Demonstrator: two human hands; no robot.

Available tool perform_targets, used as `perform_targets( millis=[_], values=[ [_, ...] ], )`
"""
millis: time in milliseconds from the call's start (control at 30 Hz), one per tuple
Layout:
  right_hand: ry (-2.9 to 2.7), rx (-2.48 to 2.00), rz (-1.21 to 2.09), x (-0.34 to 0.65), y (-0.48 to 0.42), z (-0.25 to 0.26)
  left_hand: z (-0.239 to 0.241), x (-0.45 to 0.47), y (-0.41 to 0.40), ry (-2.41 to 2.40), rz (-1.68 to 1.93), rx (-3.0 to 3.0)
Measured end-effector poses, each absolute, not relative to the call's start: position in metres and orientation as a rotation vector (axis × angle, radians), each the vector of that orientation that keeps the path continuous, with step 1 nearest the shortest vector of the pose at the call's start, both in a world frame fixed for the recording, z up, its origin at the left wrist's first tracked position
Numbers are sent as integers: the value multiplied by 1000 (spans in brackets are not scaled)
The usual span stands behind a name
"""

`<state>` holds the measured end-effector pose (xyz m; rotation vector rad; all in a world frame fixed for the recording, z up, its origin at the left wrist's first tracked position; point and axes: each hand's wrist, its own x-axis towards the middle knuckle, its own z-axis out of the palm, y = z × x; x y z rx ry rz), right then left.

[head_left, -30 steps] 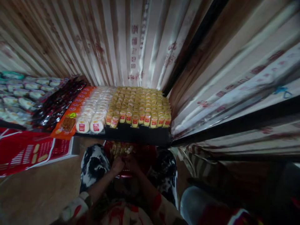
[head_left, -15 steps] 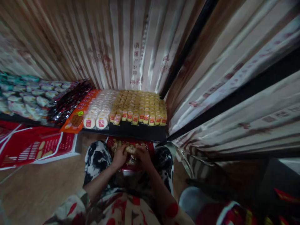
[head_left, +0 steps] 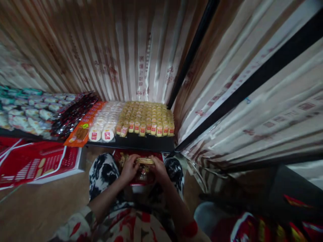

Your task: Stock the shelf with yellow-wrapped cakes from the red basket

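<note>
My left hand [head_left: 129,168] and my right hand [head_left: 158,168] are closed on the two ends of a short row of small yellow snack packs [head_left: 144,161]. They hold it level just above a red box [head_left: 141,179] that rests on my lap between my knees. More packs lie in the box under the hands. Straight ahead, a low black shelf [head_left: 143,143] carries many rows of the same yellow packs with red labels [head_left: 147,119].
Round white cakes in clear wrap [head_left: 104,122], orange packets [head_left: 83,126], dark packets [head_left: 73,112] and pale green-white packs [head_left: 22,111] fill the shelf leftward. A red printed carton [head_left: 37,163] lies on the wooden floor at left. Striped curtains hang behind and right.
Both hands rose out of the red box and spread apart, now holding a row of yellow packs between them. The camera tilted slightly, shifting the shelf lower in view.
</note>
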<state>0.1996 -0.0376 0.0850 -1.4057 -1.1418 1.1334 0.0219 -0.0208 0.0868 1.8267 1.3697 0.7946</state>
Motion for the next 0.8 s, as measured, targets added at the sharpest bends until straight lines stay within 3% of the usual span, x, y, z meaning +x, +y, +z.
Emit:
perform_targets(
  millis=[233, 633, 800],
  values=[
    [-594, -1517, 1400, 184, -34, 89, 93, 24, -20, 1432, 612, 1630],
    [-740, -1423, 1150, 178, -31, 79, 110, 18, 0, 1341, 656, 1436],
    [-959, -1558, 782, 182, -31, 81, 124, 22, 13, 1438, 741, 1644]
  ],
)
